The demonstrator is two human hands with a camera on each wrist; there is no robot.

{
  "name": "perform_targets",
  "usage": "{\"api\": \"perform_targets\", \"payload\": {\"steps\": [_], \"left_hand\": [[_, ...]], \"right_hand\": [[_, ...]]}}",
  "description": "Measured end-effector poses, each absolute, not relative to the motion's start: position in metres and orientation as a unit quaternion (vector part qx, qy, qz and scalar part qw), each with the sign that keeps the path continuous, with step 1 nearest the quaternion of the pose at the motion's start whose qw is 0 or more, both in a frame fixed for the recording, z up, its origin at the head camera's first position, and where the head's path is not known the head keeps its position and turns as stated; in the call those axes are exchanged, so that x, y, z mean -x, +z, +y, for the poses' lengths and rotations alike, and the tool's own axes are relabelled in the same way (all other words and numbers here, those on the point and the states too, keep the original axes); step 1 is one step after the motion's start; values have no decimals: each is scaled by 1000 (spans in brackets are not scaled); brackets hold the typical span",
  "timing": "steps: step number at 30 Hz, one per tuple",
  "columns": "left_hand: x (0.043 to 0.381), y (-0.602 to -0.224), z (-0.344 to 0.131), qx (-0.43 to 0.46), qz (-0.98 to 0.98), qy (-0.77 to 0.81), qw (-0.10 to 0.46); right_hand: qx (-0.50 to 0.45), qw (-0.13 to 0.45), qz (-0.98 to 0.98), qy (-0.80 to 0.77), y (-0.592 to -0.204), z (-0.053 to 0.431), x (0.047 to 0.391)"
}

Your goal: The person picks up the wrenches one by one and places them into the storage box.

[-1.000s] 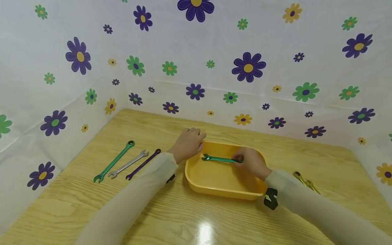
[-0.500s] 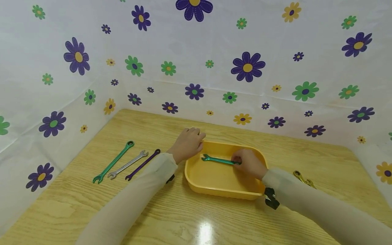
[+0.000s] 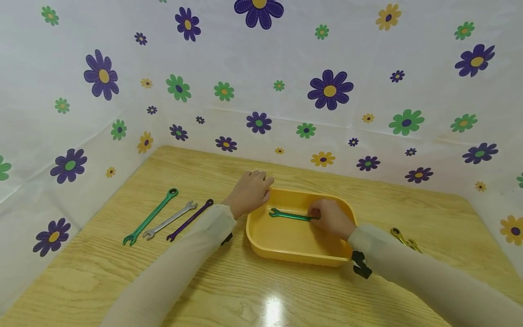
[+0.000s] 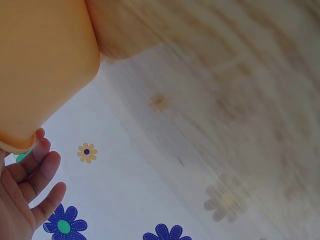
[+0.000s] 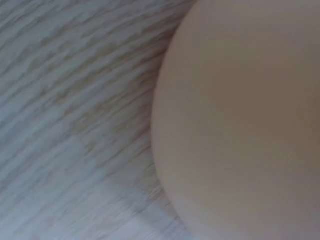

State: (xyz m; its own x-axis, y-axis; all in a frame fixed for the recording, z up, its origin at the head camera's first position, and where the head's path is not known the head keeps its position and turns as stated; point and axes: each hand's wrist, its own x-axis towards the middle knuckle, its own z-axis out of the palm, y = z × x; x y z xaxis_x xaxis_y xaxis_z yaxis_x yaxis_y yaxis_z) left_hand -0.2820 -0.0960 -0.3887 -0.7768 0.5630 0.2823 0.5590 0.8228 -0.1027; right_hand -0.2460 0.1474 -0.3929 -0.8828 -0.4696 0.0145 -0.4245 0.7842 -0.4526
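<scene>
A yellow plastic basin (image 3: 282, 240) stands on the table in the head view. My left hand (image 3: 249, 193) holds its rim at the back left corner; in the left wrist view several fingers (image 4: 37, 175) show beside the rim, the thumb mostly hidden. Inside the basin, a green combination wrench (image 3: 290, 215) lies low along the back part, open jaw end to the left. My right hand (image 3: 331, 218) reaches over the right side and pinches the wrench's right end, covering that end. Only the basin's outer wall (image 5: 240, 120) and blurred table appear in the right wrist view.
Left of the basin lie a larger green wrench (image 3: 151, 217), a silver wrench (image 3: 170, 220) and a purple wrench (image 3: 189, 220), side by side. Yellow wrenches (image 3: 402, 237) lie to the right, partly behind my right sleeve. A flowered cloth (image 3: 286, 150) borders the wooden table (image 3: 229, 295).
My right hand has lowered the green wrench towards the basin floor and shifted it slightly left, its right end dipping. My left hand stays on the rim.
</scene>
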Motion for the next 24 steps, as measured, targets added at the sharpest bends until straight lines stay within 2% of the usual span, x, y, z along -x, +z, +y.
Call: {"api": "perform_targets", "payload": {"steps": [7, 17, 24], "left_hand": [[282, -389, -96, 301, -941, 7, 156], [282, -388, -96, 289, -947, -2, 140], [280, -388, -95, 292, -946, -11, 141]], "right_hand": [[252, 88, 935, -232, -394, 147, 245], [260, 60, 929, -255, -389, 151, 247], [253, 48, 926, -274, -370, 165, 242]]}}
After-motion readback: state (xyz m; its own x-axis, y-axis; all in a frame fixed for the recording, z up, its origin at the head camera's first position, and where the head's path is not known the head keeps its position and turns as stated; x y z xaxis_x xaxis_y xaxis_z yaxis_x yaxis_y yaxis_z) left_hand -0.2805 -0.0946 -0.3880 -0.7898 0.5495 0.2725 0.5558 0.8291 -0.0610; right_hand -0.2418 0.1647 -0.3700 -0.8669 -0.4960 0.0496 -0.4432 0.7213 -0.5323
